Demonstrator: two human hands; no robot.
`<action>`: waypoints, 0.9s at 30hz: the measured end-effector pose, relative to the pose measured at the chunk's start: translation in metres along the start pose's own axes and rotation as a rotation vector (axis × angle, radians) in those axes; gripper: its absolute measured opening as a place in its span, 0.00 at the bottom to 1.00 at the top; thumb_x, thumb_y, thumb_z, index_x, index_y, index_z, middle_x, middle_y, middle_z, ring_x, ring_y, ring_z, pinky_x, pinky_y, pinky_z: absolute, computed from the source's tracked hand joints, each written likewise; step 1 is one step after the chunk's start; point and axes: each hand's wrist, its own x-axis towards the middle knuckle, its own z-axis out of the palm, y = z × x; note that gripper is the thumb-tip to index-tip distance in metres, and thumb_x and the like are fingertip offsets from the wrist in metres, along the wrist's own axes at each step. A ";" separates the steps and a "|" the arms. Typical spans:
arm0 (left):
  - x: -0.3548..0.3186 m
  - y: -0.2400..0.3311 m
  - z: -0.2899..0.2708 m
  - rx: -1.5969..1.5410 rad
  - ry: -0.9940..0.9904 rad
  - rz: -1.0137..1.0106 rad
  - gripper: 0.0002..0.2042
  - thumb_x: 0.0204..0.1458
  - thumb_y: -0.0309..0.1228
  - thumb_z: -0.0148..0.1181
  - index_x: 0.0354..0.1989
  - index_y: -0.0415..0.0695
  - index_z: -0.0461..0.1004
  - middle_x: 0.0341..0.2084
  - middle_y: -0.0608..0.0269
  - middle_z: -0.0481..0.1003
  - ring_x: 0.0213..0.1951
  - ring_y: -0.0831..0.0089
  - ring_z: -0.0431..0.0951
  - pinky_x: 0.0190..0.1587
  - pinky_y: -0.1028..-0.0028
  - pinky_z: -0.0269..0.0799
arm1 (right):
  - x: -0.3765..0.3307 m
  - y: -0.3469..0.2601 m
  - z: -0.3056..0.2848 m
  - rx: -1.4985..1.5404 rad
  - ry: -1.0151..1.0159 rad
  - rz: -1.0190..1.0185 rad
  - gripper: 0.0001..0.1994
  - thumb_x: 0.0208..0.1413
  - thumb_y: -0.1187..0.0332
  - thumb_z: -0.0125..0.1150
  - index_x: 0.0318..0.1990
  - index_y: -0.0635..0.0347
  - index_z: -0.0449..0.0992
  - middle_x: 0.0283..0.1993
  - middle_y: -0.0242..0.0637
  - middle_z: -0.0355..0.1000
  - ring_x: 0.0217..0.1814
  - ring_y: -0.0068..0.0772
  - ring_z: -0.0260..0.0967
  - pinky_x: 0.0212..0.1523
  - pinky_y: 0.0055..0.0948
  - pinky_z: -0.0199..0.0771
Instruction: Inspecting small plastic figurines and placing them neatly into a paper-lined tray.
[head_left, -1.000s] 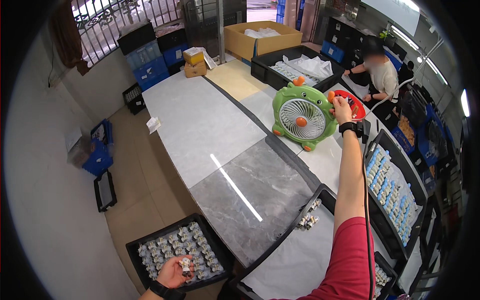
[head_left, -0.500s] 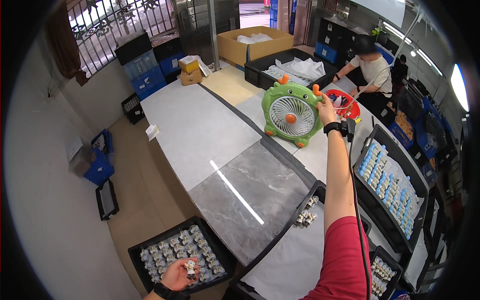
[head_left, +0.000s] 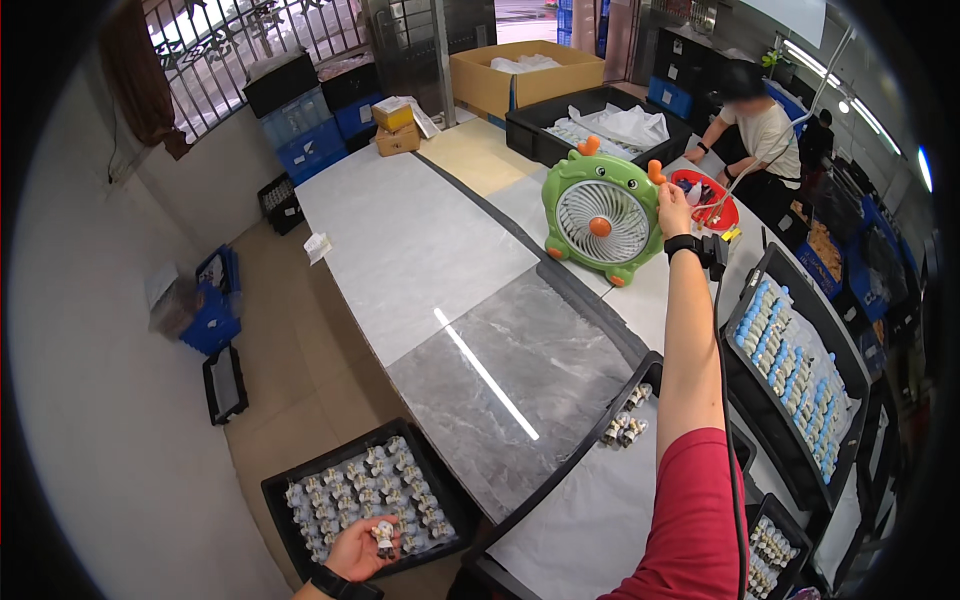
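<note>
My right hand point(head_left: 674, 208) reaches far out over the table, its fingers closed on the right edge of a green cartoon-animal desk fan point(head_left: 600, 226), just below an orange horn. The fan stands upright on the table, its white grille turned toward me. At the lower left, my left hand point(head_left: 356, 550) holds a small white-and-gold figurine point(head_left: 384, 538) in curled fingers. That hand is above the near corner of a black tray point(head_left: 450, 490) filled with rows of similar figurines. Both wrists wear black bands, and a dark cable runs along my right arm.
A black tray lined with white sheet point(head_left: 580, 530) holds several figurines point(head_left: 626, 428) at its far end. To the right is a tray of blue-topped figurines point(head_left: 785, 360). Beyond the fan are a red basin point(head_left: 722, 208), a seated person point(head_left: 755, 130) and a large cardboard box point(head_left: 560, 90).
The whole view has shifted a little, so the table and fan appear farther right and higher. Both hands keep their holds on the fan and the figurine.
</note>
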 end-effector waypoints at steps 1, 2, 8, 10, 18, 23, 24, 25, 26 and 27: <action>-0.001 -0.002 0.000 -0.005 0.006 -0.001 0.13 0.55 0.32 0.44 0.44 0.38 0.68 0.32 0.58 0.68 0.35 0.67 0.69 0.37 0.68 0.69 | 0.003 0.002 0.002 -0.016 -0.001 -0.019 0.18 0.56 0.55 0.52 0.46 0.60 0.73 0.35 0.42 0.75 0.36 0.33 0.73 0.40 0.32 0.70; -0.001 -0.003 0.001 -0.011 0.007 0.016 0.14 0.55 0.32 0.44 0.45 0.37 0.67 0.31 0.57 0.68 0.34 0.67 0.68 0.37 0.67 0.69 | 0.003 0.005 0.002 -0.018 -0.006 -0.016 0.18 0.56 0.55 0.52 0.46 0.60 0.73 0.35 0.42 0.75 0.36 0.33 0.73 0.40 0.32 0.70; -0.003 -0.004 0.005 0.001 0.018 0.036 0.14 0.55 0.32 0.43 0.45 0.37 0.66 0.31 0.57 0.68 0.32 0.68 0.68 0.37 0.67 0.68 | 0.012 0.001 -0.005 0.075 -0.121 0.146 0.11 0.60 0.58 0.50 0.41 0.53 0.72 0.19 0.23 0.59 0.13 0.16 0.53 0.11 0.21 0.49; -0.002 -0.005 0.004 -0.026 0.012 0.034 0.14 0.55 0.32 0.43 0.45 0.37 0.66 0.30 0.57 0.68 0.32 0.69 0.68 0.37 0.67 0.68 | 0.010 0.003 -0.004 0.090 -0.118 0.125 0.11 0.60 0.58 0.50 0.39 0.54 0.73 0.17 0.24 0.59 0.10 0.18 0.50 0.11 0.21 0.48; 0.002 -0.008 0.003 0.012 0.047 0.031 0.14 0.56 0.34 0.43 0.45 0.39 0.67 0.30 0.59 0.68 0.33 0.70 0.68 0.37 0.69 0.67 | 0.010 0.005 0.006 -0.047 0.040 0.226 0.16 0.53 0.56 0.57 0.38 0.60 0.78 0.33 0.41 0.76 0.36 0.33 0.73 0.41 0.32 0.70; 0.006 -0.007 0.005 0.001 0.004 0.013 0.14 0.56 0.34 0.43 0.45 0.39 0.67 0.30 0.58 0.69 0.33 0.69 0.69 0.36 0.68 0.67 | 0.017 0.008 0.002 -0.023 0.124 0.243 0.16 0.51 0.55 0.59 0.37 0.59 0.79 0.33 0.44 0.77 0.38 0.37 0.74 0.42 0.33 0.70; 0.006 -0.008 0.004 0.008 0.006 0.020 0.14 0.56 0.34 0.43 0.45 0.39 0.67 0.30 0.58 0.69 0.33 0.69 0.70 0.36 0.68 0.67 | 0.013 0.006 0.008 -0.021 0.154 0.223 0.16 0.51 0.55 0.59 0.37 0.59 0.79 0.34 0.44 0.77 0.38 0.38 0.74 0.43 0.34 0.70; 0.005 -0.009 0.003 0.006 0.007 0.025 0.14 0.56 0.34 0.43 0.45 0.39 0.67 0.30 0.58 0.69 0.33 0.69 0.70 0.36 0.68 0.67 | 0.009 0.004 0.011 -0.020 0.185 0.202 0.16 0.51 0.55 0.59 0.37 0.59 0.79 0.34 0.44 0.77 0.39 0.39 0.74 0.43 0.35 0.70; 0.005 -0.010 0.002 0.011 0.001 0.025 0.14 0.56 0.34 0.42 0.45 0.39 0.67 0.30 0.58 0.70 0.33 0.68 0.70 0.36 0.68 0.68 | 0.006 0.002 0.012 -0.016 0.183 0.200 0.16 0.51 0.55 0.59 0.37 0.59 0.79 0.34 0.44 0.77 0.39 0.39 0.74 0.43 0.35 0.70; 0.003 -0.012 -0.001 0.013 0.002 0.032 0.15 0.56 0.34 0.42 0.46 0.39 0.67 0.29 0.58 0.70 0.33 0.68 0.70 0.36 0.67 0.68 | -0.001 -0.003 0.014 -0.023 0.203 0.229 0.16 0.51 0.56 0.59 0.37 0.59 0.79 0.35 0.44 0.77 0.39 0.40 0.74 0.43 0.35 0.70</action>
